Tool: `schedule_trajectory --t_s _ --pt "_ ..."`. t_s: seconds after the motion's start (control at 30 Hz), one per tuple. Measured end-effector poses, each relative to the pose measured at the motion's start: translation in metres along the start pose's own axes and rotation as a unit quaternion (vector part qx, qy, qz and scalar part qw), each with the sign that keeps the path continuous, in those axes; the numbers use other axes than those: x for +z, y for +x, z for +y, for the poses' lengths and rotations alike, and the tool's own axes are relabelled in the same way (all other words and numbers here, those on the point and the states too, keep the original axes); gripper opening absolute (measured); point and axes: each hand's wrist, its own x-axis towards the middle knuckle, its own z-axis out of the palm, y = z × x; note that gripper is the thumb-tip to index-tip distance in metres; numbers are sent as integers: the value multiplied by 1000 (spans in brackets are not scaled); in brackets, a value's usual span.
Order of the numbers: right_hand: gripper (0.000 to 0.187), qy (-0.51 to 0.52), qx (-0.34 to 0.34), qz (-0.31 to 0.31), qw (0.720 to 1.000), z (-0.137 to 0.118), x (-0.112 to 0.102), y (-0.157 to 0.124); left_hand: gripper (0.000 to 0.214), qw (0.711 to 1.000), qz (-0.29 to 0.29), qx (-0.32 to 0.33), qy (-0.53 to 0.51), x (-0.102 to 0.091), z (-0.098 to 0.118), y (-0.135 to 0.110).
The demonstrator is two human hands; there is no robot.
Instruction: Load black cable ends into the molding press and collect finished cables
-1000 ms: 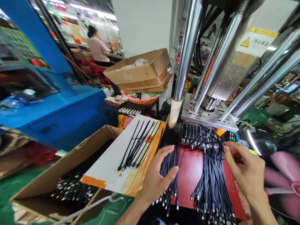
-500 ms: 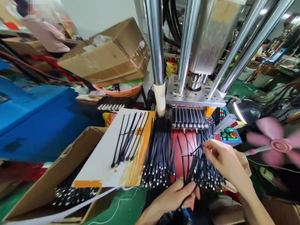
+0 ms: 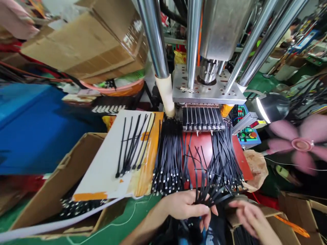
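My left hand (image 3: 185,206) grips a fanned bunch of black cables (image 3: 202,185) in front of the red work surface (image 3: 201,143). My right hand (image 3: 251,216), smeared by motion, is to the right of that bunch, over an open cardboard box (image 3: 270,221); its fingers are too blurred to read. Two thick rows of black cables with small silver ends lie on the surface, a left row (image 3: 170,156) and a right row (image 3: 224,153). Behind them, a press fixture (image 3: 203,119) carries several black strips side by side.
A steel press plate (image 3: 184,93) on chrome columns stands ahead. Left, a white board (image 3: 99,170) bears several cables, beside a deep carton (image 3: 58,177). A pink fan (image 3: 301,144) and a lamp (image 3: 270,105) are at right. Another person's sleeve (image 3: 17,20) shows top left.
My right hand has moved from the cables down and right, away from the bunch. My left hand still holds the bunch, now fanned out more. The view has shifted.
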Motion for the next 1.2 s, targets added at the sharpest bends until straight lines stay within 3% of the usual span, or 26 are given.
schedule_trajectory --t_s 0.07,0.13,0.2,0.33,0.43,0.5,0.6,0.67,0.73,0.8,0.87,0.93,0.97,1.03,1.1,1.2 --pt "60 85 -12 -117 989 -13 54 -9 62 997 -70 12 43 -6 9 -10" --pt "69 157 -39 -142 977 -37 96 -2 64 990 -111 9 89 -14 14 -23" --pt "66 178 -53 -175 967 -63 123 13 63 987 -98 -19 124 -20 16 -40" --pt "48 127 -50 -282 950 -112 156 50 56 986 36 -53 152 -24 17 -90" --pt "49 87 -81 -326 938 -158 192 76 46 962 221 -10 159 -16 12 -131" --pt "53 48 -133 -353 925 -195 227 92 43 912 394 49 105 -11 5 -152" --pt "55 -5 -206 -386 899 -250 289 115 60 764 628 138 45 -19 -10 -167" --pt "55 -33 -229 -393 890 -278 323 128 70 672 721 164 46 -33 -17 -168" --pt "55 -64 -248 -376 891 -292 337 136 75 620 764 173 49 -46 -22 -167" --pt "51 -97 -260 -344 897 -286 324 137 78 619 766 164 55 -51 -25 -166" --pt "46 -137 -266 -319 899 -257 285 129 81 621 765 152 71 -45 -28 -165" --pt "37 -192 -275 -298 894 -209 232 113 77 618 764 139 121 -31 -29 -162" --pt "34 -260 -309 -275 873 -182 205 103 71 615 761 133 157 -21 -27 -160" --pt "34 -341 -357 -179 851 -130 164 80 53 634 734 119 215 -1 -19 -155" --pt "31 -390 -378 -106 833 -93 144 59 35 704 666 104 223 17 -8 -148" --pt "27 -422 -361 -49 830 -75 142 41 28 846 498 66 179 35 3 -130"
